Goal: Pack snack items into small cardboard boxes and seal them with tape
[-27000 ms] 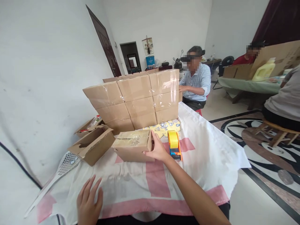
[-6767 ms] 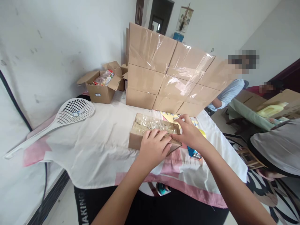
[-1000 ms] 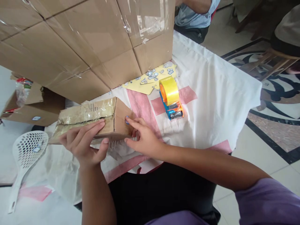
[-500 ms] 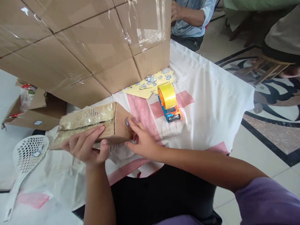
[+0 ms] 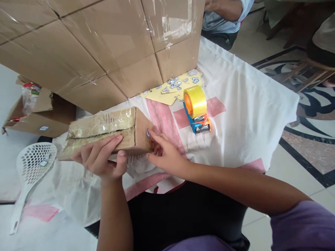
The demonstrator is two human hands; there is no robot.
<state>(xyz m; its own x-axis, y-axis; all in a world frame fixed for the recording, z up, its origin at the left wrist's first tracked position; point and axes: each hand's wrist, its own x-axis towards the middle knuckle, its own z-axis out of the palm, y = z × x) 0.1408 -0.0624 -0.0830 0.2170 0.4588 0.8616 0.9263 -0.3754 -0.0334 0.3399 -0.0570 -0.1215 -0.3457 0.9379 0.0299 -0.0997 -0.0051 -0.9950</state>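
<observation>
A taped cardboard box (image 5: 123, 120) lies on the white cloth in front of me, a seam running along its top. My left hand (image 5: 102, 157) rests over the near edge of the box, fingers stretched across its top and the thumb apart. At the right end of the box is a small bluish sticker (image 5: 148, 132). The index fingertip of my right hand (image 5: 170, 155) touches this sticker, while the thumb is spread away and the other fingers bend beneath. To the right stands a tape dispenser (image 5: 197, 120) with a yellow roll (image 5: 195, 101).
Stacked taped cartons (image 5: 110, 45) rise behind the box. Yellow sheets with small stickers (image 5: 172, 87) lie at their foot. A white slotted skimmer (image 5: 34, 167) and an open carton (image 5: 49, 120) are on the left. Another person (image 5: 222, 21) sits beyond the table.
The camera view has shifted slightly, so everything sits a little further right and higher. My right index finger stays at the sticker, and my left hand stays on the box.
</observation>
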